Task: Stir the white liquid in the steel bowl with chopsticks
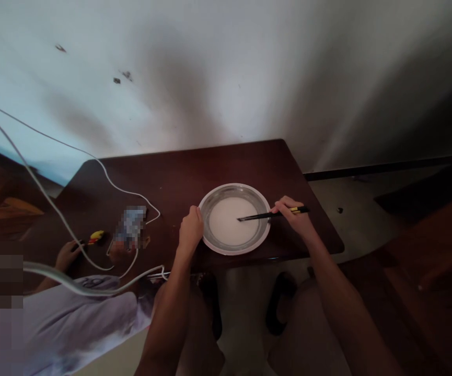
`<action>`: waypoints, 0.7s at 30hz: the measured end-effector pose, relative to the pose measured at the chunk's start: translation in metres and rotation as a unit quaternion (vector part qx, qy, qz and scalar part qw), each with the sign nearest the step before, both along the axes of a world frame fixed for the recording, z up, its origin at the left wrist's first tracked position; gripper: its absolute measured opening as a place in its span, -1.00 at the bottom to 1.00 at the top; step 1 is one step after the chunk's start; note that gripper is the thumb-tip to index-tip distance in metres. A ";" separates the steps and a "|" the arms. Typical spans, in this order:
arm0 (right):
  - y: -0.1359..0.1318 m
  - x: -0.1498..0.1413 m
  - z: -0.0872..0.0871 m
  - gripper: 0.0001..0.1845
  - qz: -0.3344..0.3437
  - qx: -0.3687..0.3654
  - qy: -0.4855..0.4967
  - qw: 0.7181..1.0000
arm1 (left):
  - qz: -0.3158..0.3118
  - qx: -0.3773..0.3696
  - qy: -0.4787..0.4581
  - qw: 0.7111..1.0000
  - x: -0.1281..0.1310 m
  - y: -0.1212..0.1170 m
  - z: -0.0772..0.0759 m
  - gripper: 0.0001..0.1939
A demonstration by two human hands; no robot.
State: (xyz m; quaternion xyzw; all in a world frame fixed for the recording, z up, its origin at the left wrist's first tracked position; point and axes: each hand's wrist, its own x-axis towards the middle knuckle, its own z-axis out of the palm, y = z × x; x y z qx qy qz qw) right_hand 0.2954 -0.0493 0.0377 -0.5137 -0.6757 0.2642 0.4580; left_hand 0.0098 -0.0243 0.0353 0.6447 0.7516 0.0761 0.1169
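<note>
A round metal basin (213, 241) holding a milky white mixture (231, 230) rests near the front edge of the dark wooden table. My left hand (192, 228) is closed on the basin's left rim. Over on the right side, my right hand (292, 213) grips a pair of dark chopsticks (263, 215) with gold bands near the upper end. They lie across the right rim, slanting inward, and their tips are at the white mixture's surface near its middle. Whether the tips dip below it, I cannot tell.
Left of me, another person in a light shirt (77, 318) sits at the table (174, 172), hands near a blurred phone-like object (131, 224). A yellow-and-red item (97, 237) lies beside them. White cables (104, 167) cross the table's left part. A pale wall (226, 78) stands behind.
</note>
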 end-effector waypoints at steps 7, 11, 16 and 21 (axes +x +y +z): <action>0.000 -0.005 -0.001 -0.79 0.045 0.009 -0.037 0.998 | 0.003 0.000 0.003 1.000 0.000 -0.001 0.001 -0.66; 0.001 -0.001 -0.001 -0.69 -0.003 -0.001 0.011 1.000 | 0.003 0.001 0.001 1.000 0.000 -0.001 0.000 -0.66; 0.000 -0.008 -0.002 -0.78 0.079 -0.008 -0.007 0.997 | 0.007 -0.001 0.006 1.000 -0.001 0.000 0.001 -0.66; 0.000 -0.002 0.000 -0.71 -0.005 0.011 0.011 1.000 | 0.004 -0.001 0.016 1.000 0.001 0.000 0.001 -0.65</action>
